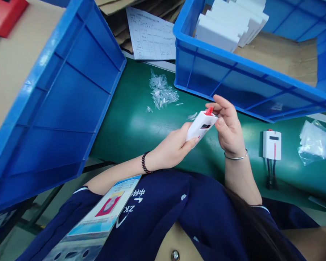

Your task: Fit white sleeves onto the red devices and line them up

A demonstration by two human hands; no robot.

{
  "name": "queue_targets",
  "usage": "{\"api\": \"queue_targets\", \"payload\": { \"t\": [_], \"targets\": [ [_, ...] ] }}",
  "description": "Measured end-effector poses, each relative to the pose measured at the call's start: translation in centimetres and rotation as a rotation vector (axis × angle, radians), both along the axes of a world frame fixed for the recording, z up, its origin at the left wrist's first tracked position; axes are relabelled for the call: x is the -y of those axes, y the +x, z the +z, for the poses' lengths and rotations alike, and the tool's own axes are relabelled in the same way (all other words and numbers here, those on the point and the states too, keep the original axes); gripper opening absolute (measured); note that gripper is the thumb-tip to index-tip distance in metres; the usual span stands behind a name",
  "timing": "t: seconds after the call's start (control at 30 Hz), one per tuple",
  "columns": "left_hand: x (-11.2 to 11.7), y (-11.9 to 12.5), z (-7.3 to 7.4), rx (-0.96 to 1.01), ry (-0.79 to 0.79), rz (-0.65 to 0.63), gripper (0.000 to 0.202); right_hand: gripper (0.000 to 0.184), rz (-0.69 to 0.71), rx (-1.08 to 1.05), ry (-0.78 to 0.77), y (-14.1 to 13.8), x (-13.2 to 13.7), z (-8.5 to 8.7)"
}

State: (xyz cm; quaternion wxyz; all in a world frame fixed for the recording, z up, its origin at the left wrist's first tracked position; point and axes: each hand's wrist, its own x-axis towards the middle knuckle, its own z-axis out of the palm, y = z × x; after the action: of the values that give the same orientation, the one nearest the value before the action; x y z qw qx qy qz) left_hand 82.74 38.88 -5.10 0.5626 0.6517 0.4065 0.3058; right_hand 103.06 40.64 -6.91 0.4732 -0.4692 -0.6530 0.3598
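Note:
My left hand [174, 146] is wrapped round the lower end of a small white device [201, 125] with a dark window and a red tip, held over the green table [130, 127]. At the red tip, my right hand [228, 128] pinches with thumb and fingers. A second white device [272, 145] with a red stripe and dark leads lies flat on the table to the right, clear of both hands.
A blue crate [70, 94] lined with cardboard stands at the left. Another blue crate [233, 79] at the back right holds white boxes [228, 21]. Small clear plastic pieces [161, 92] lie between the crates, clear bags [316, 141] at the far right, a printed sheet [152, 34] behind.

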Motion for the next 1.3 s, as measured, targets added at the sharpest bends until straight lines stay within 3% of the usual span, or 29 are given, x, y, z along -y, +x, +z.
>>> {"api": "queue_targets", "payload": {
  "t": [0.13, 0.27, 0.4, 0.5, 0.63, 0.87, 0.97, 1.1, 1.17, 1.3],
  "targets": [
    [0.2, -0.1, 0.1, -0.008, -0.02, -0.074, 0.021, 0.04, 0.029, 0.034, -0.007, -0.4, 0.3, 2.0],
    [-0.2, -0.6, -1.1, 0.213, -0.145, -0.098, 0.031, 0.037, -0.057, -0.013, -0.011, -1.3, 0.5, 2.6],
    [-0.3, -1.3, -2.3, 0.546, -0.311, 0.03, 0.035, 0.052, 0.044, -0.02, -0.045, -1.9, 1.1, 3.2],
    [-0.2, -1.6, -2.8, 0.661, -0.405, 0.114, 0.035, 0.032, 0.043, 0.124, 0.115, -2.7, 1.9, 3.8],
    [-0.1, -1.4, -3.7, 0.716, -0.532, 0.132, 0.037, 0.04, -0.085, 0.331, 0.393, -4.2, 2.4, 3.9],
    [-0.6, -1.0, -4.8, 0.767, -0.572, 0.316, 0.046, 0.046, -0.1, 0.594, 0.288, -5.0, 3.2, 3.2],
    [-0.7, -1.0, -4.7, 0.833, -0.582, 0.361, 0.045, 0.039, -0.116, 0.721, 0.383, -5.4, 3.8, 2.9],
    [-0.8, -1.2, -5.0, 0.893, -0.568, 0.351, 0.04, 0.034, -0.123, 0.704, 0.499, -6.1, 4.1, 2.6],
    [-0.8, -1.4, -5.2, 0.863, -0.551, 0.357, 0.042, 0.036, -0.113, 0.686, 0.472, -6.2, 4.1, 2.6],
    [-1.0, -1.5, -5.6, 0.718, -0.509, 0.339, 0.049, 0.038, -0.084, 0.552, 0.275, -5.6, 3.3, 2.5]
  ]
}}
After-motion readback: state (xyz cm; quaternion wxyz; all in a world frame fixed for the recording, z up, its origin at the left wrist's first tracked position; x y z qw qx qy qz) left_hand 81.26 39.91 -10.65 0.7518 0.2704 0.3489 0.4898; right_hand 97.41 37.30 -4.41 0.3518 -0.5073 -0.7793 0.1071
